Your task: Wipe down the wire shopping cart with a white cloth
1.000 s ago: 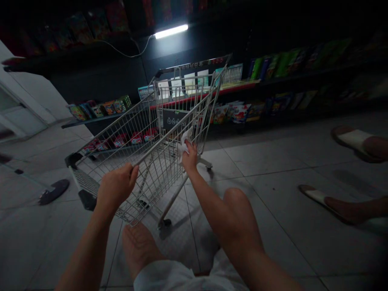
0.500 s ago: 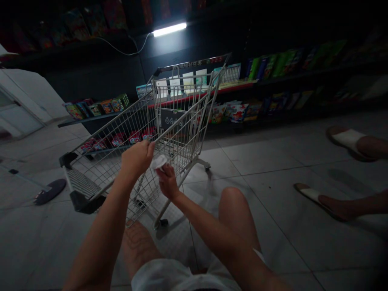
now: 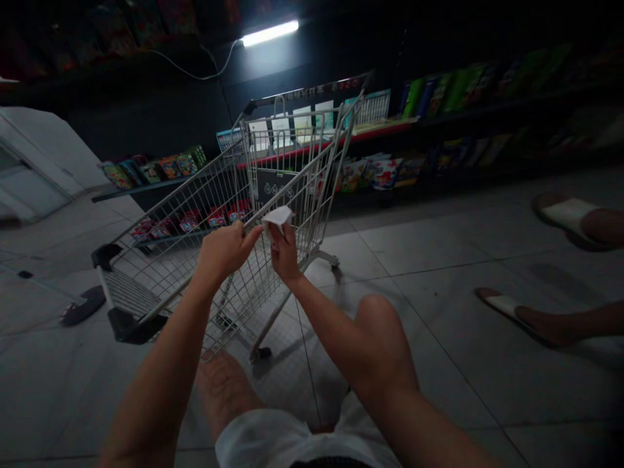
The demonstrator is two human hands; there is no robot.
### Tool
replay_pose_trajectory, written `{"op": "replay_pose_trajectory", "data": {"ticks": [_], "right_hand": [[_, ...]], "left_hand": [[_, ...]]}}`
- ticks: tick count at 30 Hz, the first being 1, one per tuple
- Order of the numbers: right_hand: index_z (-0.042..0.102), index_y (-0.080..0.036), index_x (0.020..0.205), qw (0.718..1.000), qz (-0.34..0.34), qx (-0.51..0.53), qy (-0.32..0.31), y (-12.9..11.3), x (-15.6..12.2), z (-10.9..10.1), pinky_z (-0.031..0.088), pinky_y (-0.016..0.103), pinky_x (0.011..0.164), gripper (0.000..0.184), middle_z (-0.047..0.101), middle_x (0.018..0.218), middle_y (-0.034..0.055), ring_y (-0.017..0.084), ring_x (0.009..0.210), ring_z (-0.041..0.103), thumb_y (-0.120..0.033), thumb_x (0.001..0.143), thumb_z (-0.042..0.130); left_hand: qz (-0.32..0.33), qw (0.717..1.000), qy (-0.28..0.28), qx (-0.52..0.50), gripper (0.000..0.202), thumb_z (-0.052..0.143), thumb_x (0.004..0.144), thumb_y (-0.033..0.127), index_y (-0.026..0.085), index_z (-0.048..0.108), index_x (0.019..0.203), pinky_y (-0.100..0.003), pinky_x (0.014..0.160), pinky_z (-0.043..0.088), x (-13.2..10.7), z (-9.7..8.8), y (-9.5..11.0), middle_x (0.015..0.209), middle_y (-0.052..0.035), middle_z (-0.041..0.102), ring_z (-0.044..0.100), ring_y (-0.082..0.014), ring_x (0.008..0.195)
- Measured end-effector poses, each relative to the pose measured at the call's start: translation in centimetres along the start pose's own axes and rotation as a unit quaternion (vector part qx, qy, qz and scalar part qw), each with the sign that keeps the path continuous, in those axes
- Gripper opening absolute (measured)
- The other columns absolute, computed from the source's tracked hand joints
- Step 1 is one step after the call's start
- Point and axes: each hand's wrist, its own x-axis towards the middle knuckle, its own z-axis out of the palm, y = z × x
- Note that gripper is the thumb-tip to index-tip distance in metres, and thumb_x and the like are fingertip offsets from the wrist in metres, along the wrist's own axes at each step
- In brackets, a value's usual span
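Note:
A wire shopping cart stands tilted on the tiled floor right in front of my knees. My left hand is closed round the cart's near top rail. Just to its right, my right hand pinches a small white cloth and holds it against the same rail. The cart's basket looks empty.
Dark shelves with coloured packets run along the back wall under a lit tube lamp. Another person's feet in light sandals rest on the floor at the right. A dark slipper lies at the left.
My right hand with the cloth slid back along the rail toward my left hand. My left hand moved up the rail. The cloth now sits a little higher than half a second ago.

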Motion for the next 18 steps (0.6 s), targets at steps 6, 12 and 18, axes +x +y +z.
{"op": "replay_pose_trajectory", "data": {"ticks": [6,12,18], "right_hand": [[0.072,-0.018,0.112,0.986,0.140,0.015,-0.091,1.8,-16.5,1.7,0.047,0.046,0.111,0.053,0.062,0.125,0.0112,0.026,0.125,0.054,-0.004,0.066,0.049],[0.066,-0.014,0.123,0.982,0.189,0.005,-0.019,2.3,-16.4,0.5,0.050,0.042,0.106,0.054,0.065,0.118,0.0121,0.022,0.117,0.058,-0.010,0.074,0.042],[0.055,-0.018,0.138,0.993,0.105,0.036,0.040,1.7,-4.7,1.1,0.035,0.043,0.120,0.058,0.044,0.149,0.0103,0.022,0.142,0.039,-0.014,0.081,0.043]], "left_hand": [[-0.002,1.000,0.011,0.011,0.072,0.015,0.094,0.069,0.017,0.064,0.099,-0.038,0.073,0.048,-0.2,0.5,-0.7,0.089,-0.0142,0.072,0.069,-0.0292,0.084],[-0.007,1.000,-0.002,0.025,0.069,0.016,0.095,0.067,0.017,0.063,0.097,-0.039,0.071,0.048,-0.9,0.1,-1.2,0.089,-0.0139,0.072,0.069,-0.0302,0.083],[-0.017,0.998,-0.008,0.059,0.057,0.015,0.100,0.048,0.016,0.063,0.103,-0.037,0.072,0.048,-1.6,-0.3,-1.5,0.094,-0.0153,0.073,0.070,-0.0301,0.088]]}}
